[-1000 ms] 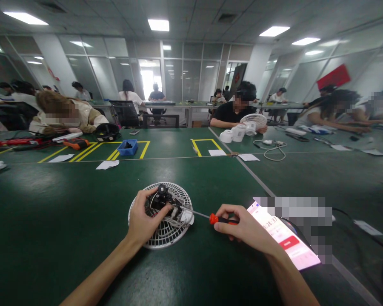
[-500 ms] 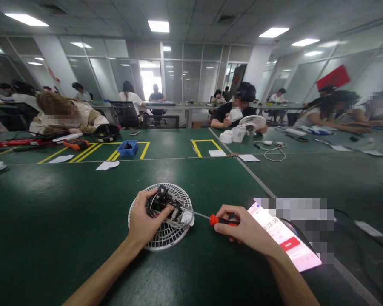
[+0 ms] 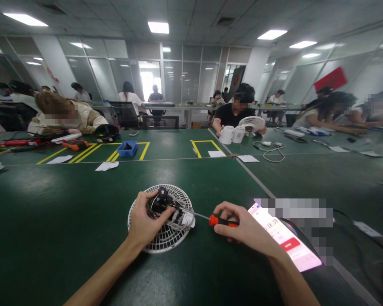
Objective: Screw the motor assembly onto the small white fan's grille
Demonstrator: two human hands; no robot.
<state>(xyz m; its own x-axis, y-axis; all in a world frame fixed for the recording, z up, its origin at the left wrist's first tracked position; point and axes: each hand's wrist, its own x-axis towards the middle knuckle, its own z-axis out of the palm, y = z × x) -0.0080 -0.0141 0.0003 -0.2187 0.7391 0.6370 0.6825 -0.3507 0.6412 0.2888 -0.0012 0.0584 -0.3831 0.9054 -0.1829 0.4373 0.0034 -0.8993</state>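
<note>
A round white fan grille (image 3: 166,245) lies on the green table, with a black fan motor assembly (image 3: 162,196) and bundled wires on top. My left hand (image 3: 144,219) is closed round the motor assembly, thumb on its near right side and fingers at its far left. In my right hand (image 3: 234,221) is a screwdriver (image 3: 214,219) with an orange and black handle, held almost level. Its shaft points left and its tip meets the motor assembly, where the exact contact spot is too small to make out. A white plastic part (image 3: 187,219) sits at the grille's right edge.
A lit phone (image 3: 287,242) showing a timer lies beside my right forearm. Farther off are a blue bin (image 3: 127,148), paper slips (image 3: 107,166) and a coiled cable (image 3: 271,149). Across the table, a person (image 3: 234,108) handles white cups (image 3: 226,134) and another fan grille (image 3: 252,123).
My hands, the screwdriver and the motor assembly hold almost the same place. The person across has lowered a white cup-shaped part to the table.
</note>
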